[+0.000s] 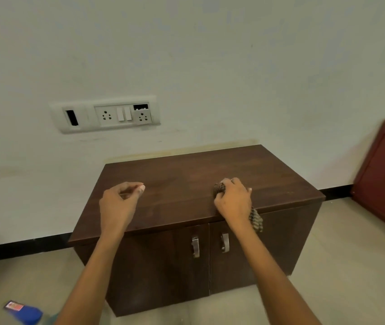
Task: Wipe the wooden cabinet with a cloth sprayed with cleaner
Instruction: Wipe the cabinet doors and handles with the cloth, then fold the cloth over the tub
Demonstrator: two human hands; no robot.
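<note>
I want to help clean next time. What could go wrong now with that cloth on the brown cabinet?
1. The blue bottle lies on the floor close to the person; a step could kick it or trip on it.
2. The right hand grips the cloth bunched up near the front edge of the cabinet, so wiping may miss spots.
3. The wall sockets sit just above the cabinet; a damp cloth should stay off them.
</note>
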